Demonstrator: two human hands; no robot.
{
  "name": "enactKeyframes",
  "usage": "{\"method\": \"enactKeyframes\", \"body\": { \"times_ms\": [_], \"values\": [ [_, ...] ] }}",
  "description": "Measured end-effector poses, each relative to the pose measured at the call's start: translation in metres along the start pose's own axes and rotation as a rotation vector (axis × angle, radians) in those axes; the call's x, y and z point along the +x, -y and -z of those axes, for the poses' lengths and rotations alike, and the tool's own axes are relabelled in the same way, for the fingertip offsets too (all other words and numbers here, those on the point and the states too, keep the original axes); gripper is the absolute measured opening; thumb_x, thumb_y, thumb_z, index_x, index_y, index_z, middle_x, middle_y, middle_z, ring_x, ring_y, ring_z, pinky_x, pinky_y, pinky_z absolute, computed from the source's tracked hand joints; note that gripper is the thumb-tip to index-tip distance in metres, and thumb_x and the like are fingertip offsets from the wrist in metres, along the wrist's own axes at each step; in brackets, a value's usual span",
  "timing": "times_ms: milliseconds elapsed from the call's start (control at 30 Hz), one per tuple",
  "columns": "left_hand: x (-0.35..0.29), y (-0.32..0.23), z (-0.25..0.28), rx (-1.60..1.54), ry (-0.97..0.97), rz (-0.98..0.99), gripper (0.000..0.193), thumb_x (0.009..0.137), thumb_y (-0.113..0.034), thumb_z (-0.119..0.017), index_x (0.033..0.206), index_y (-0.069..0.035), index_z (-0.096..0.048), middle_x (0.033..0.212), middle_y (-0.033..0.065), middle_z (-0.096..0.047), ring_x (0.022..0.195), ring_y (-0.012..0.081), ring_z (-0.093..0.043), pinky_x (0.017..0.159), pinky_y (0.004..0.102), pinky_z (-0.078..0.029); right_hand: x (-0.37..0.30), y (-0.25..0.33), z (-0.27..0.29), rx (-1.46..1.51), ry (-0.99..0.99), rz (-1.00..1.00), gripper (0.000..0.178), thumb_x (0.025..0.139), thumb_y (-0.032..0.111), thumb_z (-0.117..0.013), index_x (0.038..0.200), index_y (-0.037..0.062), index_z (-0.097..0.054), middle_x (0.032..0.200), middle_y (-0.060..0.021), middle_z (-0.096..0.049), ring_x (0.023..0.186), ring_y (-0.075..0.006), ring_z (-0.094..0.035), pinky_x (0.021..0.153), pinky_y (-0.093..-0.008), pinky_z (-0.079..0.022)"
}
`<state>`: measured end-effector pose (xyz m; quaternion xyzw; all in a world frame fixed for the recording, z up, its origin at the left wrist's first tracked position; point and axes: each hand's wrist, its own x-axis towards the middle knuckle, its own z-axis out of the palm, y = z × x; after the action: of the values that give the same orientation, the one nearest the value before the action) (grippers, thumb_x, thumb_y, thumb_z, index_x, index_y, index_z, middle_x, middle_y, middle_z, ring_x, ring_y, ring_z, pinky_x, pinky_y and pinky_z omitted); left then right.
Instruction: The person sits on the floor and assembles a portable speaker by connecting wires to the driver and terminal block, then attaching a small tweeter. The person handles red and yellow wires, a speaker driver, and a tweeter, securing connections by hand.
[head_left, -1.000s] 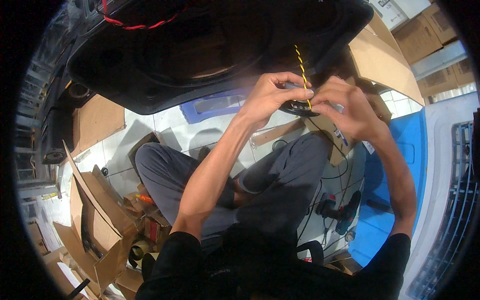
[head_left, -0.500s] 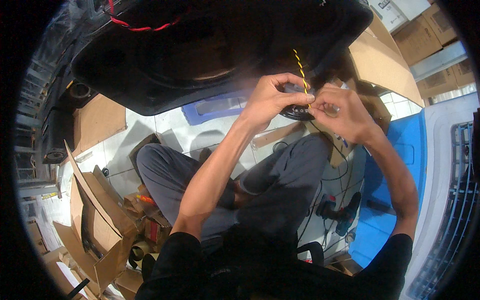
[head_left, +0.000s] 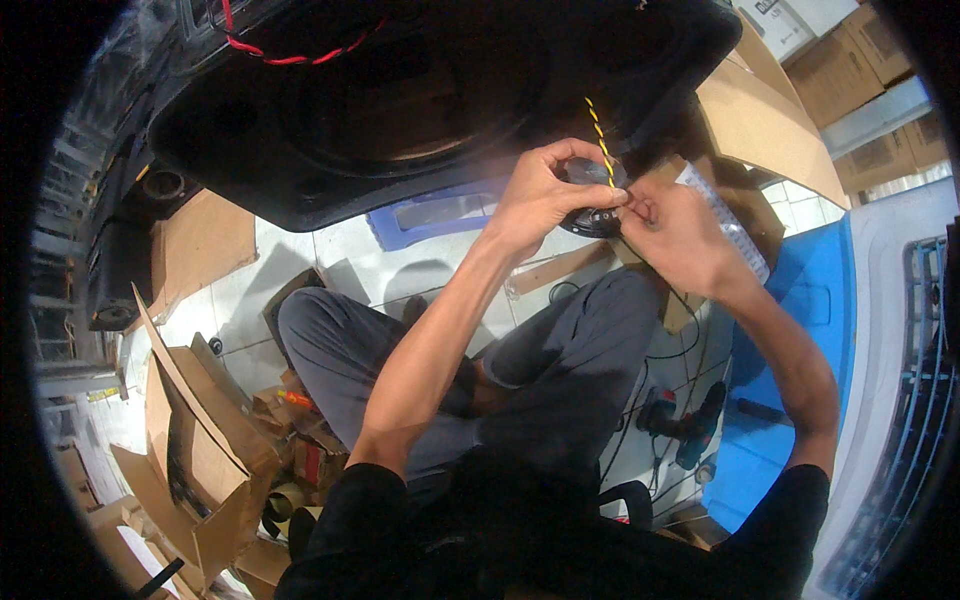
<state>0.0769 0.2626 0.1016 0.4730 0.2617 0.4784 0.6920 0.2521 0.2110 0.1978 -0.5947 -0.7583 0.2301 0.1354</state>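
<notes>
My left hand (head_left: 535,197) grips a small round black part (head_left: 592,222), which looks like a tweeter, by its rim. Its thumb presses a twisted yellow-and-black wire (head_left: 600,135) across the part. That wire comes down from a large black speaker cabinet (head_left: 250,165). Close against the part's right edge, my right hand (head_left: 685,235) has thumb and fingers pinched together at the wire's lower end. The fingers hide the wire tip, so I cannot see whether it touches a terminal.
A red-and-black wire (head_left: 290,60) hangs across the cabinet. Below it lies a blue-violet plastic frame (head_left: 395,230). Opened cardboard boxes (head_left: 215,480) stand at left. To the right are a cordless drill (head_left: 690,425), black cables and a blue plastic bin (head_left: 800,300).
My right hand has turned and shifted slightly downward, its fingers closer together at the wire end. A white printed strip now shows beside it. My left hand still holds the round part.
</notes>
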Motion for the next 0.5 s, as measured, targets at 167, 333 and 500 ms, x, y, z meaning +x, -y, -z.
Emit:
{"method": "enactKeyframes", "body": {
  "times_ms": [167, 333, 500],
  "values": [
    [-0.002, 0.0, 0.006, 0.088, -0.029, -0.017, 0.04, 0.074, -0.013, -0.091, 0.107, -0.004, -0.071, 0.087, 0.0037, -0.071, 0.075, 0.0092, -0.067, 0.068, 0.0244, -0.052, -0.007, -0.001, -0.009, 0.142, -0.071, -0.031, 0.025, 0.093, 0.017, -0.072, 0.097, -0.0075, -0.069, 0.084, -0.0209, -0.071, 0.075, -0.0293, -0.07, 0.07, -0.0386, -0.053],
    [-0.004, -0.004, 0.007, 0.125, -0.029, 0.015, 0.038, 0.074, -0.004, -0.087, 0.108, -0.004, -0.071, 0.107, 0.0067, -0.071, 0.087, 0.0128, -0.069, 0.079, 0.0275, -0.057, -0.009, -0.009, 0.0, 0.23, -0.049, -0.069, 0.028, 0.093, 0.02, -0.074, 0.099, -0.0072, -0.072, 0.083, -0.0163, -0.073, 0.073, -0.0182, -0.068, 0.068, -0.0333, -0.053],
    [-0.004, -0.004, 0.008, 0.139, -0.028, 0.032, 0.038, 0.074, -0.005, -0.087, 0.108, -0.004, -0.071, 0.105, 0.0064, -0.071, 0.087, 0.0121, -0.068, 0.079, 0.0272, -0.056, -0.007, -0.009, 0.004, 0.286, 0.031, -0.102, 0.028, 0.092, 0.019, -0.074, 0.097, -0.0083, -0.073, 0.082, -0.0141, -0.074, 0.073, -0.0141, -0.067, 0.067, -0.0317, -0.053]
  ]
}}
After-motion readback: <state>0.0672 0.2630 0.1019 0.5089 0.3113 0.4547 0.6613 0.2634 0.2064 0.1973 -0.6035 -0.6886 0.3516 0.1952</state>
